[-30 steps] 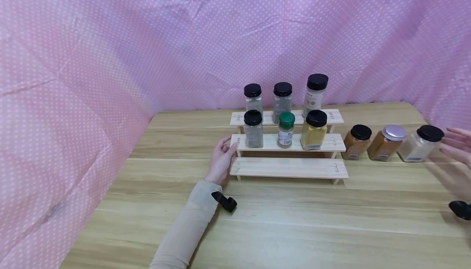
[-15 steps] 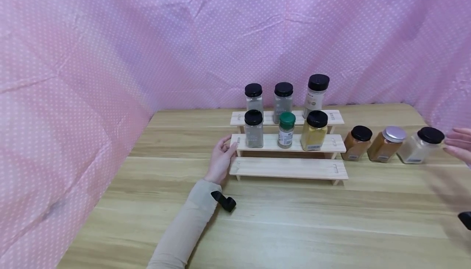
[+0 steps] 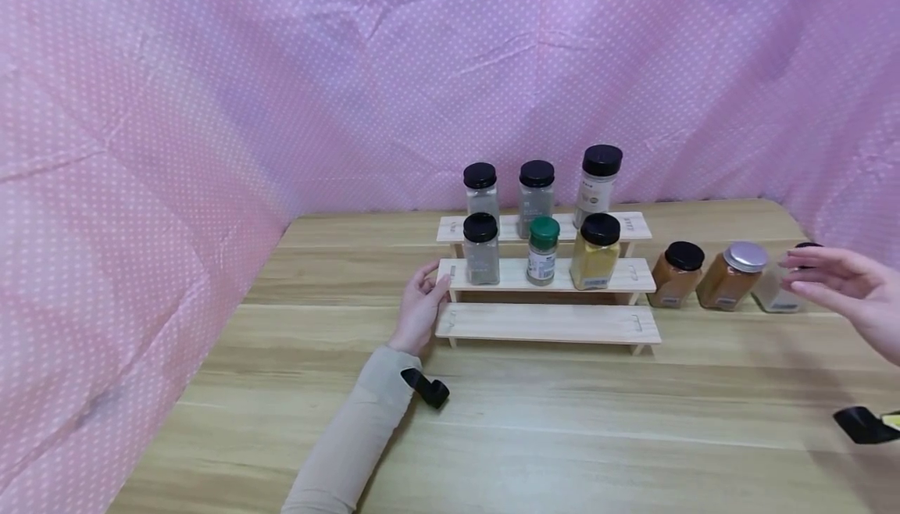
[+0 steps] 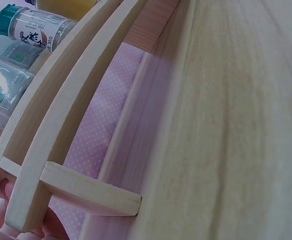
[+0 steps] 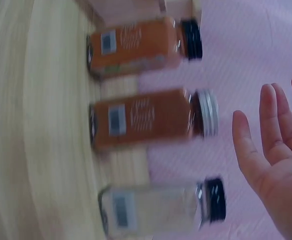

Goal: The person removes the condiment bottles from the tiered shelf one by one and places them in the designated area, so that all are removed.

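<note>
My left hand (image 3: 416,315) grips the left end of a three-step wooden spice rack (image 3: 548,322); in the left wrist view its fingers (image 4: 53,227) curl around the board's end. Over at the right, my right hand (image 3: 854,295) hovers with fingers extended and nothing in it. It partly covers a jar of pale powder (image 3: 776,295) with a black lid. Left of that jar stand a silver-lidded jar of brown spice (image 3: 727,283) and a black-lidded jar of orange-brown spice (image 3: 675,280). The right wrist view shows my right hand (image 5: 280,165) apart from all three lids.
The middle step bears a clear jar (image 3: 483,260), a green-lidded bottle (image 3: 541,264) and a yellow spice jar (image 3: 594,260). Three black-lidded jars, including a tall labelled one (image 3: 595,194), stand on the top step. Pink dotted cloth (image 3: 394,92) hangs behind the wooden table (image 3: 562,436).
After drawing slightly right, my right hand has come back leftward, now in front of the pale powder jar. My left hand keeps its hold on the rack, and the jars stay put.
</note>
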Motion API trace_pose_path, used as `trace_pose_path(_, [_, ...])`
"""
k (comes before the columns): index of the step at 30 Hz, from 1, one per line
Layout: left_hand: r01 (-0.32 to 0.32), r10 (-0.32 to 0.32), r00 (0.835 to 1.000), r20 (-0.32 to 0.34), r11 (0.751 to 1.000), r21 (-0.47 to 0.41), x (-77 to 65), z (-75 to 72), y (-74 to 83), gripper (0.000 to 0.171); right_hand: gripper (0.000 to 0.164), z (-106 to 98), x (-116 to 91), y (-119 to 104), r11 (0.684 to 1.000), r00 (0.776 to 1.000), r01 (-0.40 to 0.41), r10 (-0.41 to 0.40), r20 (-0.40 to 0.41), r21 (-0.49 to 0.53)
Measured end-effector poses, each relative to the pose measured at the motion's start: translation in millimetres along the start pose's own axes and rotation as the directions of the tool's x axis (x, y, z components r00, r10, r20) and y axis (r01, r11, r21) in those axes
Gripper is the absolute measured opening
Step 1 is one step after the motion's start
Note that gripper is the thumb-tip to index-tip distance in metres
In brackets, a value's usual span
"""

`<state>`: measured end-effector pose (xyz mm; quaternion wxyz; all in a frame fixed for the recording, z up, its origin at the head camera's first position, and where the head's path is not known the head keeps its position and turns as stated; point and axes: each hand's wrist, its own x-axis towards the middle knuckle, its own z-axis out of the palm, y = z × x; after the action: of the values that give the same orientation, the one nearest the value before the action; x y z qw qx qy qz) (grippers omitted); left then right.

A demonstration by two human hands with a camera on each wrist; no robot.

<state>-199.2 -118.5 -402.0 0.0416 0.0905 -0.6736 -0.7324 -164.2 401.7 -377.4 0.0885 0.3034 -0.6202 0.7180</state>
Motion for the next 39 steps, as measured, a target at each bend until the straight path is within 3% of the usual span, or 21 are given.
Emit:
trace_pose_path(4, [0.0,0.0,1.0,-0.007,1.0,0.009,0.0,-1.4,-1.5,0.041,0.045,41.8,8.3,-22.4,0.974,0.991,-0.13,0.12,-0.063,-0.183])
trace_pose_path(8, [0.009,-0.008,1.0,-0.015,1.0,0.013,0.0,-2.2,-1.5,0.04,0.044,58.6,14.0,-21.3,0.946,0.987,-0.162,0.15,-0.063,-0.28])
trace_pose_path(12, [0.012,-0.012,1.0,-0.015,1.0,0.011,-0.4,-1.7,-1.0,0.04,0.045,70.3,18.8,-13.3,0.973,0.994,-0.109,0.11,-0.006,-0.202])
trace_pose_path(16, [0.012,-0.012,1.0,-0.017,1.0,0.005,-0.9,-1.1,-1.4,0.04,0.049,78.0,22.7,-4.9,0.997,0.997,-0.07,0.071,0.038,-0.035])
trace_pose_path(22, [0.007,-0.007,1.0,-0.01,1.0,0.005,0.0,0.2,-1.8,0.04,0.049,94.5,27.8,3.0,0.995,0.998,-0.049,0.052,-0.028,0.087])
trace_pose_path(31, [-0.001,0.001,1.0,-0.016,1.0,-0.009,0.4,0.7,0.7,0.04,0.051,122.9,40.2,14.5,0.994,1.0,-0.004,0.006,-0.019,0.108])
trace_pose_path(39, [-0.009,0.009,1.0,-0.004,1.0,-0.026,2.9,0.7,0.0,0.04,0.062,151.4,53.1,18.3,0.993,0.991,-0.111,0.113,-0.076,0.038])
